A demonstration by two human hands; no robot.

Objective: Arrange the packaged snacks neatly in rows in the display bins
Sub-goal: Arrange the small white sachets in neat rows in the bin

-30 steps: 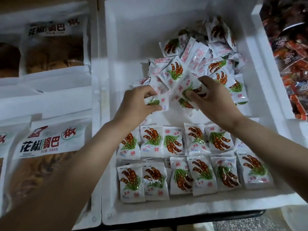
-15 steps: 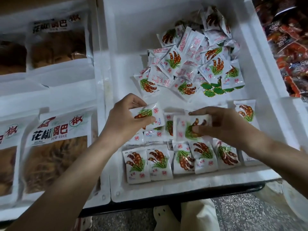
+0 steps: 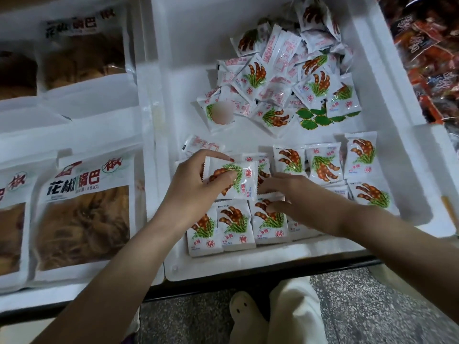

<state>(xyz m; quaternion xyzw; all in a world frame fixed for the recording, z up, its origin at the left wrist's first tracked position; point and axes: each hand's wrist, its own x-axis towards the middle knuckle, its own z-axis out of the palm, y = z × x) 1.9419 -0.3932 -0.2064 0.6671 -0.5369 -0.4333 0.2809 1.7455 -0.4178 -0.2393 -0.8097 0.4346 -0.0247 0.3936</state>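
Over the rows (image 3: 323, 166) — left hand (image 3: 191, 187) still pinches a packet (image 3: 244, 181); right hand (image 3: 295, 194) now flat, empty.

White foam bin (image 3: 188, 58) holds rowed snack packets (image 3: 233, 224) near, a loose heap (image 3: 258, 75) behind.

left grip (image 3: 191, 192) pinches one snack packet (image 3: 236, 180) over the near rows (image 3: 323, 165) | right grip (image 3: 293, 197) lies flat on the rows, fingers straight | loose pile (image 3: 285, 78) at the far end of the white bin (image 3: 178, 58) | big bags (image 3: 82, 214) to its left
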